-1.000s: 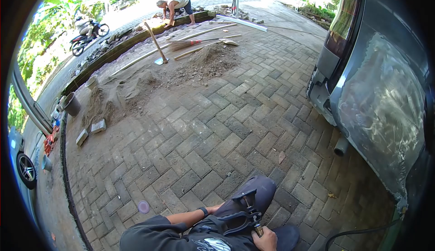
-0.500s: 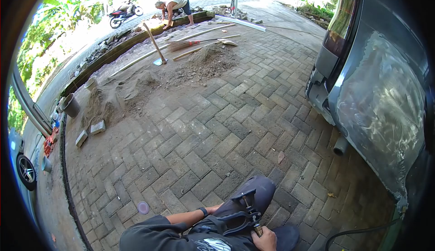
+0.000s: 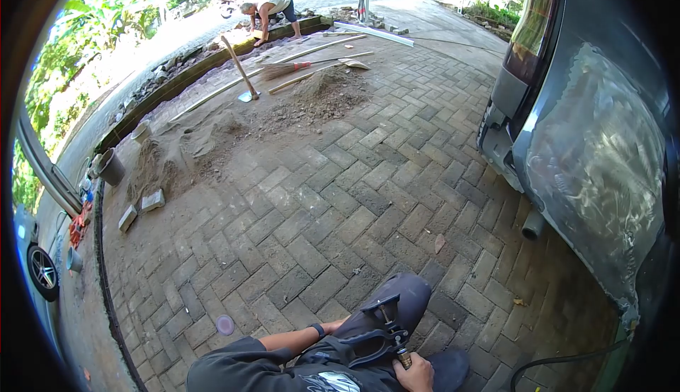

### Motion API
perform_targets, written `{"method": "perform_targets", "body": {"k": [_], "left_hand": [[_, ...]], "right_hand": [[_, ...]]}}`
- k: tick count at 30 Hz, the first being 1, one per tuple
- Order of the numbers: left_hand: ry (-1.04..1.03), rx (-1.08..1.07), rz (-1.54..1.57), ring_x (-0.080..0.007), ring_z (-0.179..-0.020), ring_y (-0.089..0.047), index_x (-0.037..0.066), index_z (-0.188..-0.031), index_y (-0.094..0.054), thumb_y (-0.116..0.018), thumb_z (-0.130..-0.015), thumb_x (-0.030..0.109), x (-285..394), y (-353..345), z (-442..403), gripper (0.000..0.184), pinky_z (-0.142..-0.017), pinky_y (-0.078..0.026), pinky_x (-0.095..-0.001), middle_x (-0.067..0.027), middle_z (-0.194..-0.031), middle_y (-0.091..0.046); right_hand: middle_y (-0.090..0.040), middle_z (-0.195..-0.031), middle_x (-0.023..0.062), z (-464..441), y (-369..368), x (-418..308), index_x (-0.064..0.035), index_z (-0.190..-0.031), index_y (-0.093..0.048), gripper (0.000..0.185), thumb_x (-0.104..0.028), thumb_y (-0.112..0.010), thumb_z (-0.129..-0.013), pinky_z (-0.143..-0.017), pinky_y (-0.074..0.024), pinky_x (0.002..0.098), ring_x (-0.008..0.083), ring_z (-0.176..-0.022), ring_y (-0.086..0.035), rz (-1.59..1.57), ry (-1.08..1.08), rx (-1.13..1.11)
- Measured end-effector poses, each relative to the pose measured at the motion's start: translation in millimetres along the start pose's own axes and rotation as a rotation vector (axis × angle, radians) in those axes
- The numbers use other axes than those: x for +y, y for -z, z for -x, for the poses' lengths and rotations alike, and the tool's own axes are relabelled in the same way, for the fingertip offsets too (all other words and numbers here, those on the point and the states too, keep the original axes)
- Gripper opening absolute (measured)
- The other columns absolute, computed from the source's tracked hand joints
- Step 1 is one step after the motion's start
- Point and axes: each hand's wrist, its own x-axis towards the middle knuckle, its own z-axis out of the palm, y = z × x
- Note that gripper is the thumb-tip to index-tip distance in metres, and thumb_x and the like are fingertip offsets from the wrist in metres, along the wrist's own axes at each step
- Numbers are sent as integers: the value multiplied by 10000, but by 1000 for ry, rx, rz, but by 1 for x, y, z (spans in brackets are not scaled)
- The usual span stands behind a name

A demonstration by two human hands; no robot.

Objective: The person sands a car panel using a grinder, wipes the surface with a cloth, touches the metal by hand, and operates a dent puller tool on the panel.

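Observation:
My right hand is closed around the lower end of a black tool, next to its brass fitting. The tool has a loop-shaped handle and a flat dark piece at its upper end; its exact kind is unclear. It lies across my lap against my bent knee. My left hand, below a dark wristband, rests by my thigh, its fingers hidden. Close on the right stands a dark vehicle whose body panel has a large dull, scuffed patch.
A black hose curves at lower right. Paving bricks cover the ground. Further off are a sand heap, a hoe, a broom, buckets and a bending person. Another car stands left.
The motorcycle in the background has moved right and farther away along the road. My hands and the tool have stayed in place; the bending person's arm has shifted slightly.

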Motion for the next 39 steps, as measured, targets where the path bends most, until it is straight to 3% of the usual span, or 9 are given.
{"method": "perform_targets", "body": {"k": [28,31,39], "left_hand": [[-10,-19,-9,-233,-1235,-590,84,-1452,-537,-556,-1013,516,1,-2,-5,616,-1049,-463,-372,-114,-1404,-605],[-11,-24,-11,-233,-1233,-591,84,-1449,-540,-560,-1012,514,2,-2,-7,614,-1048,-463,-372,-114,-1402,-606],[-26,-45,-15,-232,-1229,-594,82,-1443,-549,-568,-1011,509,3,-7,-13,608,-1045,-465,-371,-115,-1396,-611]], "right_hand": [[-687,-819,247,1,0,-2,-55,-883,-661,337,-378,-749,-846,-715,-501,577,499,-832,-652,-8,31,35],[-724,-875,240,-4,1,0,-35,-846,-655,435,-462,-732,-811,-800,-531,569,469,-883,-690,130,-110,-80],[-683,-811,243,1,0,-2,-57,-865,-649,338,-378,-752,-842,-707,-497,579,496,-819,-649,-13,20,11]]}}
